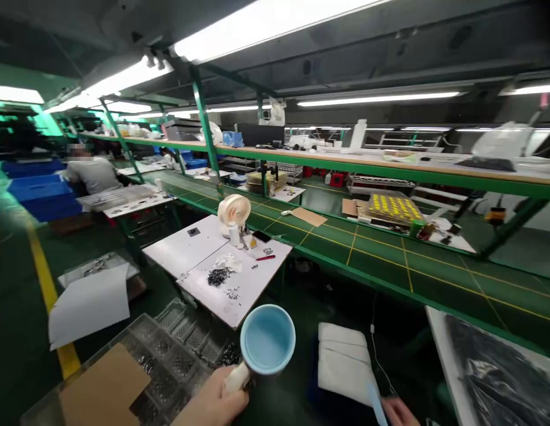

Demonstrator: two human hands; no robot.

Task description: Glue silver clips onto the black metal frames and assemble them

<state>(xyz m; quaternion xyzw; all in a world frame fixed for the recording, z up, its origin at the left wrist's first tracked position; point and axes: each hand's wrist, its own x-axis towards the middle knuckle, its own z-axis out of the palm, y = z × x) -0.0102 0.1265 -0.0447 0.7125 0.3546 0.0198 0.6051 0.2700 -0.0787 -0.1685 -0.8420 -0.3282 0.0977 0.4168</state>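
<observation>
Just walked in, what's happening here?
A person's left grip has a blue mug by its pale handle. Beyond it, a white table bears a pile of small dark parts. The right grip, at the bottom edge, is by a light-blue strip; whether it holds it is unclear. White folded material lies nearby.

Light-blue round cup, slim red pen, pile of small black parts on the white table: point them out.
Light-blue round cup (pixel 267 319): head view, inner far wall.
Slim red pen (pixel 265 257): head view, middle of its length.
Pile of small black parts (pixel 218 277): head view, centre.
</observation>
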